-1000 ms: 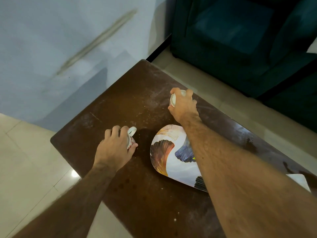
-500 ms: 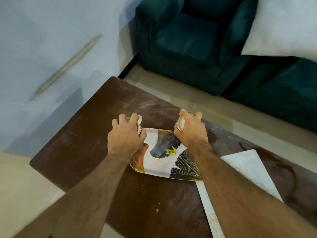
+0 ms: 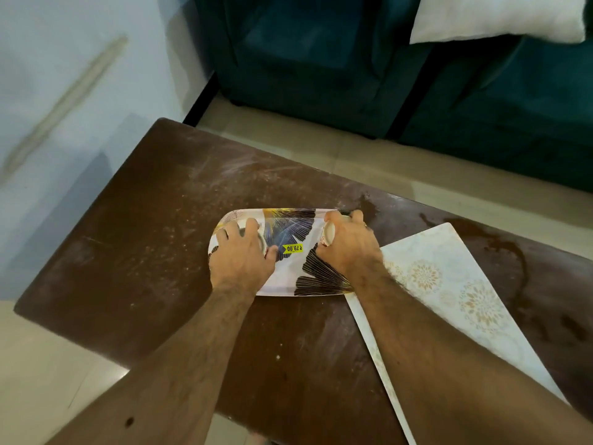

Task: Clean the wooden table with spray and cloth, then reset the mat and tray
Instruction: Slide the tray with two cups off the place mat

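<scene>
A person's 2 hands set 2 small cups onto a patterned tray point(image 3: 288, 271) lying flat on a dusty brown wooden table point(image 3: 144, 252). The left hand point(image 3: 244, 258) curls its fingers over the rim of a white cup point(image 3: 261, 244) at the tray's left end, gripping it from above; the right hand point(image 3: 348, 248) is wrapped around a second cup point(image 3: 329, 236) at the tray's right end, that cup tilted so its mouth faces left. What either cup contains cannot be told. A yellow price sticker point(image 3: 292, 248) sits on the tray between the 2 hands. The tray's right end touches or overlaps the corner of a pale floral mat point(image 3: 449, 284), which lies at an angle across the table's right side, beside dark stains point(image 3: 513, 252) on the wood. A teal sofa point(image 3: 321, 59) with a white cushion point(image 3: 497, 17) stands beyond the table. Compared with 1 second ago, when both cups were held over bare wood on either side of the tray's end, both hands and cups are now over the tray itself, and far more of the mat is in view.
</scene>
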